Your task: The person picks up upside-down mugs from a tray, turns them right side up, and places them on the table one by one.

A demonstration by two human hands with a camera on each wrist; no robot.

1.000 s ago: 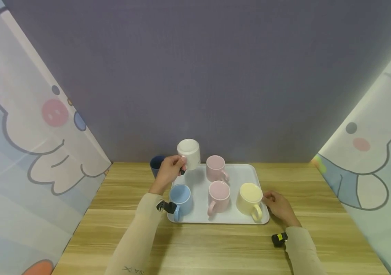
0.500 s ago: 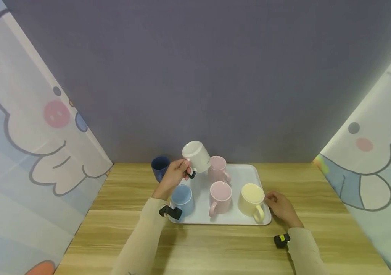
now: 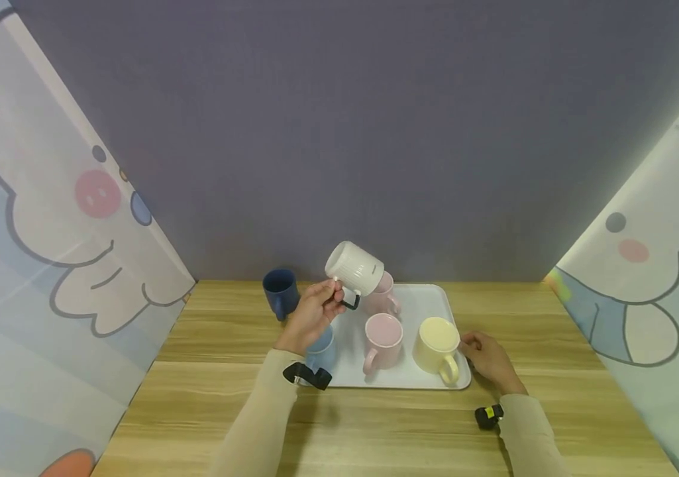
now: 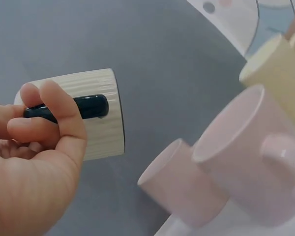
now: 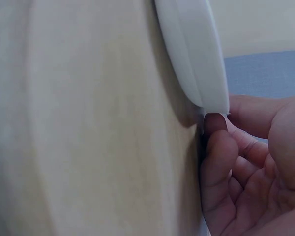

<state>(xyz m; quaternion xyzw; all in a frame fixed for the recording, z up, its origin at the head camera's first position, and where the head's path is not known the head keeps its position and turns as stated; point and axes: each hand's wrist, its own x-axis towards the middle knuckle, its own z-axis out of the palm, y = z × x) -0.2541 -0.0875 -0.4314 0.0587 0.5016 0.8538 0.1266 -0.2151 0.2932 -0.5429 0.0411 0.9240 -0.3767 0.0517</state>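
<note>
Your left grip (image 3: 314, 313) pinches the white mug (image 3: 356, 268) by its dark handle (image 4: 94, 106), tilted, aloft near the back pink mug (image 3: 382, 302); your right grip (image 3: 488, 360) pinches the tray (image 3: 419, 301) edge on the desk (image 3: 387, 430).

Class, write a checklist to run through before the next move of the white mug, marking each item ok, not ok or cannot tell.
1. White mug held: ok, left hand grips its dark handle.
2. White mug level: not ok, tilted.
3. White mug apart from rear pink mug: ok, the left wrist view shows a gap.
4. Tray steadied: ok, right hand holds its edge.
5. Bare tray surface showing: ok, behind the yellow mug.
6. White mug empty: cannot tell, no view settles it.
</note>
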